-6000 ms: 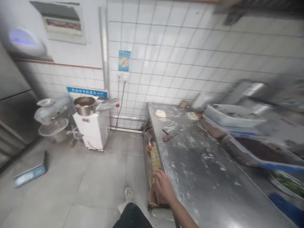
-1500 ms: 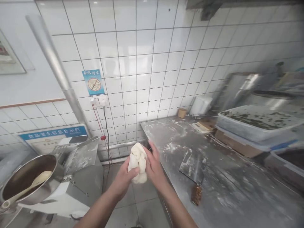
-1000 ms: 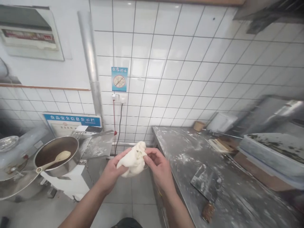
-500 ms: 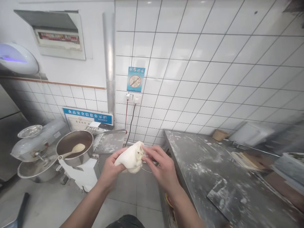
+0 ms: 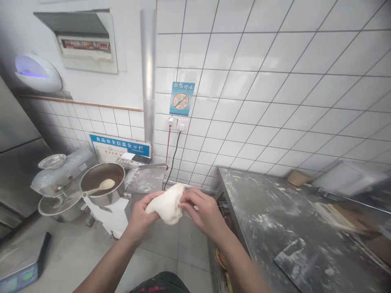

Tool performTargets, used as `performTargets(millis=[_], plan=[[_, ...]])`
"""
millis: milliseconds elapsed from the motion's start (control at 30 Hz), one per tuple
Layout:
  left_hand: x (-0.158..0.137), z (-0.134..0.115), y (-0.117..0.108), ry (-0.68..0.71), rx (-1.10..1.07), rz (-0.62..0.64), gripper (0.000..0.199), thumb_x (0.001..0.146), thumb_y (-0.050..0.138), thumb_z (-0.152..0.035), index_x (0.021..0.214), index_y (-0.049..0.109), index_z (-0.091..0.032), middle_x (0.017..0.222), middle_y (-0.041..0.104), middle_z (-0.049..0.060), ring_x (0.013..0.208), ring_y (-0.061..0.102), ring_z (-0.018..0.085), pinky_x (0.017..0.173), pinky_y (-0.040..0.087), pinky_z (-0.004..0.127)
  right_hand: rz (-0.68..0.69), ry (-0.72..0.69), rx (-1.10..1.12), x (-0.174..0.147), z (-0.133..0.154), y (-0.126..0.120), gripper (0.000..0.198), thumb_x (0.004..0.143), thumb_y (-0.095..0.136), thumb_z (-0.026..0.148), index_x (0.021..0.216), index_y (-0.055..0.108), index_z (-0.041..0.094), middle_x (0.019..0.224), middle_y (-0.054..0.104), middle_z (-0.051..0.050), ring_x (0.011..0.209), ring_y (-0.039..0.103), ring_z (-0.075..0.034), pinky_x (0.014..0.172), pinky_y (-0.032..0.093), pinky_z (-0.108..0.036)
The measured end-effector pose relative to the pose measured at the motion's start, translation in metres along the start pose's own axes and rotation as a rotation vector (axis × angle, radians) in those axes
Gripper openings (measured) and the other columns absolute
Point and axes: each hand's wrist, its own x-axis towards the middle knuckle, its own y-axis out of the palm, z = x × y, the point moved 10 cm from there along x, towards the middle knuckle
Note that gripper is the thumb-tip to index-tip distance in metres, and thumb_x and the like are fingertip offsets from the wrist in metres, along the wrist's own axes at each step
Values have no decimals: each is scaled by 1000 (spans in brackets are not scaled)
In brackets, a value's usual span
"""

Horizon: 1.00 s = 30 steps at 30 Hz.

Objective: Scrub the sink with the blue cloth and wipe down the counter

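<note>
1. Looks like a commercial kitchen.
2. Has a tiled wall [image 5: 262, 97] and steel table [image 5: 265, 232] streaked with white powder.
3. Beyond the table's left edge, shows a mixer [image 5: 53, 181], steel pot [image 5: 108, 197] and food-safety notice [image 5: 117, 142].

Pot [image 5: 110, 197]: pale spoon [image 5: 107, 184] inside
Wall [image 5: 244, 101]: blue poster [image 5: 182, 99] above sockets [image 5: 177, 123]
Floor [image 5: 165, 248]: scale [image 5: 24, 258]
Surface [image 5: 253, 191]: white streaks [image 5: 265, 219]

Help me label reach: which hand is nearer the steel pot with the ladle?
Left. The left hand, holding the dough, is below and right of the steel pot in view; the right hand, at the dough's right edge, is farther right.
</note>
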Motion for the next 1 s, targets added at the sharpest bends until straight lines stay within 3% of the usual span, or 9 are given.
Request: performTargets(millis=[100,233,300,433,567,633,767,867,1000], plan=[[-1,11,7,-66,-144,5,52,63,75,-19,113,61,-17,120,56,10,104,55,22,83,46,24,-80,120,568,-1,-23,-15,37,73,56,43,69,46,7,70,49,0,66,47,6,62,41,-7],[-2,32,14,-179,-418,-33,55,67,73,-18,120,55,-19,123,55,9,105,56,20,80,47,23,-413,131,1192,-5,-71,-56,56,64,64,51,74,27,10,64,37,5,49,32,9,43,30,-5],[-3,42,14,-234,-575,-82,58,70,69,-17,125,51,-20,122,56,8,105,56,20,84,47,26,-471,200,1180,-5,-93,-61,59,58,68,53,78,31,11,67,40,5,51,36,8,43,33,-7],[-4,49,15,-271,-800,-182,52,77,61,-16,128,48,-16,113,61,9,101,59,19,89,47,29,-300,354,851,8,-104,-43,55,57,69,51,87,47,11,76,51,-1,62,52,-2,54,47,-17],[-7,28,19,-195,-992,-145,39,84,54,-30,121,54,-16,118,58,7,106,56,19,84,49,25,-220,106,646,37,-71,-40,32,66,65,36,81,55,9,86,52,-3,75,53,0,62,50,-14],[-12,7,12,-92,-1068,-87,48,83,53,-46,123,54,-18,127,52,7,114,51,23,86,48,27,-194,-26,675,51,-54,-33,26,67,64,31,75,55,8,92,51,-4,87,53,-2,61,51,-13],[-33,-20,-24,66,-1209,-57,61,80,47,-63,124,50,-21,125,52,7,110,52,23,83,50,31,7,-60,729,70,-27,22,27,68,63,32,77,54,8,91,54,-4,83,56,-3,64,54,-16],[-52,-30,-62,165,-1366,-7,36,89,41,-45,110,53,-18,100,59,4,80,57,10,61,48,19,212,-26,690,70,-1,84,36,67,63,39,83,53,9,83,55,-4,69,56,-1,64,54,-15],[-82,-44,-143,397,-1419,-11,21,89,44,-29,105,52,-18,87,55,0,58,48,5,47,37,16,388,-41,578,69,40,163,44,65,65,44,89,54,10,78,56,-3,64,53,2,57,47,-5]])
